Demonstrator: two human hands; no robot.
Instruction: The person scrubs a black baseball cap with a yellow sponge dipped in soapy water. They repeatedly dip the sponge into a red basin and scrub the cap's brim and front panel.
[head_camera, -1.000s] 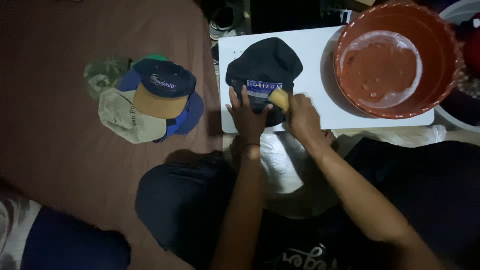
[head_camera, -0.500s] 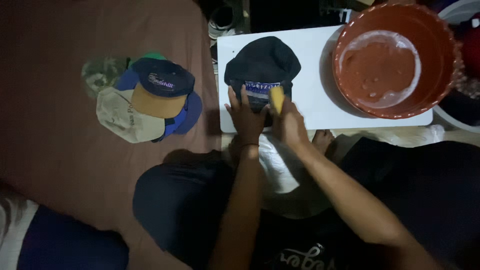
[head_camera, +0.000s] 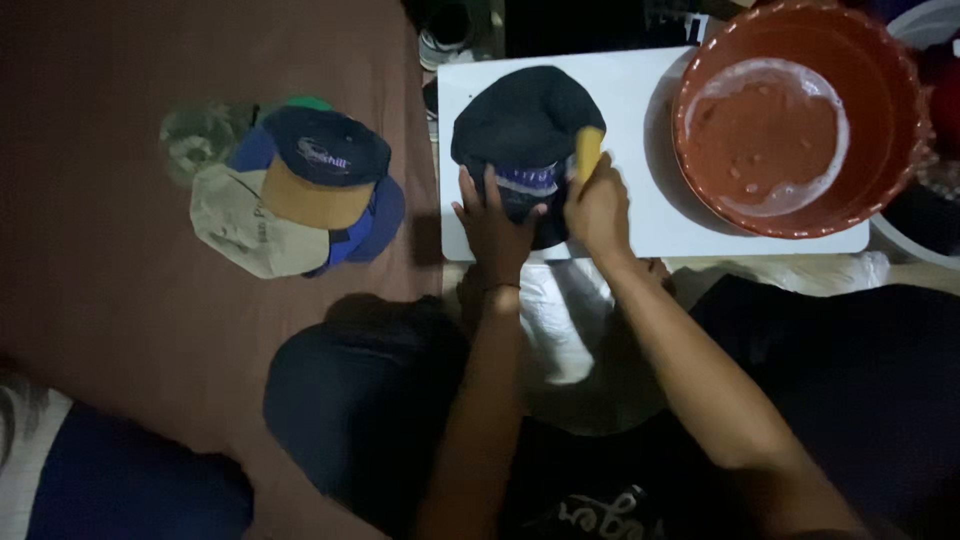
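Cap (head_camera: 525, 120) sits on the white board (head_camera: 640, 100), left hand (head_camera: 492, 215) pressed flat with fingers spread, right hand (head_camera: 597, 205) closed on a yellow sponge (head_camera: 588, 150) at its side. Scrubbing looks midway I'd say; a pile of caps (head_camera: 290, 190) waits far left, red basin (head_camera: 795, 115) of water to the right.

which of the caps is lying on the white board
The black cap under both hands; the other caps sit piled together on the brown surface to the left.
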